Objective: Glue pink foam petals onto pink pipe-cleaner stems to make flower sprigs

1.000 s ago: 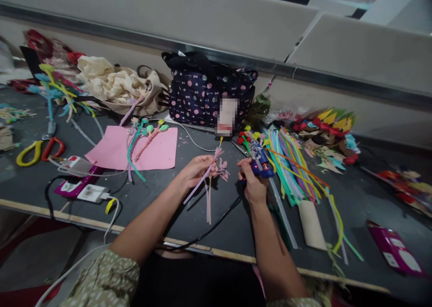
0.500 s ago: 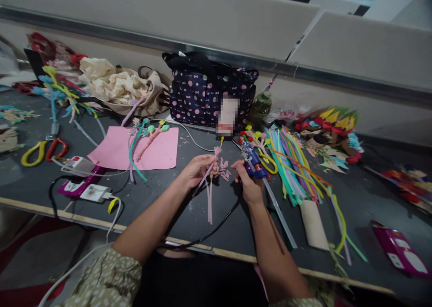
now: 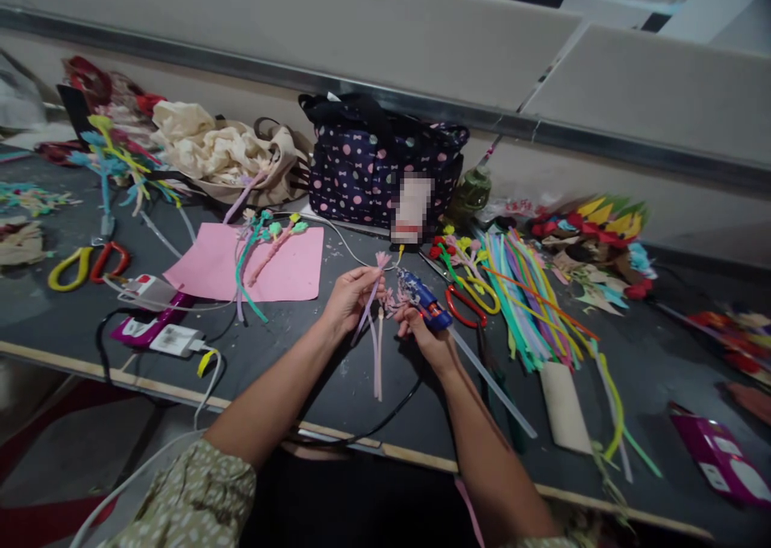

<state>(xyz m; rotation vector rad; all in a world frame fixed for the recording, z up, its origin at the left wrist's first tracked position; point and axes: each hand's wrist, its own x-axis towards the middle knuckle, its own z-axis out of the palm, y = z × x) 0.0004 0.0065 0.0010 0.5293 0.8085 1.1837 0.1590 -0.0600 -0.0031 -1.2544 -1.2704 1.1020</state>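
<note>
**Glue gun closing on a pink stem at a crowded craft bench**

Dark and cluttered, the worktable (image 3: 313,347) is running across the whole frame below a pale wall. At the centre, the left hand (image 3: 348,297) is pinching a pink pipe-cleaner flower (image 3: 372,295) between closed fingertips, its fluffy head pointing up and its loose stem ends trailing down onto the table. Just right of it, the right hand (image 3: 422,335) is gripping a blue glue gun (image 3: 423,299), fingers wrapped round the handle, nozzle aimed left and sitting just beside the flower; whether it is touching cannot be told. A clear glue stick (image 3: 494,383) is sticking out behind the gun toward the lower right.

Judging by this, gluing is the step in hand, and the next move seems to call for a steady nozzle on the stem while the left hand is keeping the flower from twisting.

As for containers, a polka-dot bag (image 3: 367,170) is standing at upper centre, its inside hidden. Left of it, a beige cloth bag (image 3: 229,158) is lying crumpled, with a lilac stem poking from it. A bundle of coloured pipe cleaners (image 3: 530,291) is lying loose at centre right, red-handled scissors (image 3: 463,311) beside it, and a pink sheet (image 3: 289,271) is carrying finished stems at centre left.
</note>
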